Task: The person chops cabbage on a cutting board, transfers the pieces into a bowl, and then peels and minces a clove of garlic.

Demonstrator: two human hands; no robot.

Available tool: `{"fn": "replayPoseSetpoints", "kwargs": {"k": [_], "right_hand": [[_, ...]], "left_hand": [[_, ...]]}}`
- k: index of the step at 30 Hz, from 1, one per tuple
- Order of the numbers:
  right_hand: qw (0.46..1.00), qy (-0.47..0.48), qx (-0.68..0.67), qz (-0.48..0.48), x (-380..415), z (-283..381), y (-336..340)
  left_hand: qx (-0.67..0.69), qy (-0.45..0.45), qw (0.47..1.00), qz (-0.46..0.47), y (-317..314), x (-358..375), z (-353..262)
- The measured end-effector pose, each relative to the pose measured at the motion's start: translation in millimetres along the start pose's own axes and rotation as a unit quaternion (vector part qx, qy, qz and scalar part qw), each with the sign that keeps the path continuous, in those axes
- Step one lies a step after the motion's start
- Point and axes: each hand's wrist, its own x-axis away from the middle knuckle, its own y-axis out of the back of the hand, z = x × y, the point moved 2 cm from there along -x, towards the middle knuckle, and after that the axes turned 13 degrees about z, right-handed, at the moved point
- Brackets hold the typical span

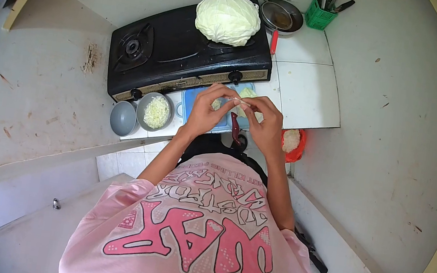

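My left hand [210, 111] and my right hand [265, 125] meet above a blue cutting board [191, 97]. Between their pinched fingertips is a small pale piece [242, 101], too small to name. A knife with a dark red handle [235, 128] lies below the hands, its blade mostly hidden. Pale green cabbage pieces [247, 93] are on the board behind my fingers. To the left, a grey bowl [141, 118] holds shredded cabbage [157, 112], beside a second grey bowl [123, 119].
A black gas stove [175, 45] stands behind the board with a whole cabbage [228, 19] on it. At the back right are a pan with a strainer [281, 17] and a green utensil basket [320, 17]. A red plastic bag [295, 154] sits at right. Walls close in both sides.
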Motion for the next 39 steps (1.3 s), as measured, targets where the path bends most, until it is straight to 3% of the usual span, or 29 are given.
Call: {"fn": "replayPoseSetpoints", "kwargs": {"k": [5,26,39], "right_hand": [[0.999,-0.006,-0.031,-0.009,1.4,-4.4,-3.2],[0.999,0.000,0.002,0.053,5.3,-4.4,-0.1],[0.998,0.006,-0.016,0.053,13.0,-5.0,-3.0]], "left_hand": [[0.055,0.042,0.998,0.002,-4.3,5.7,3.6],[0.043,0.021,0.999,0.014,-4.2,4.8,0.5],[0.263,0.024,0.964,0.043,-3.0,6.4,3.4]]}}
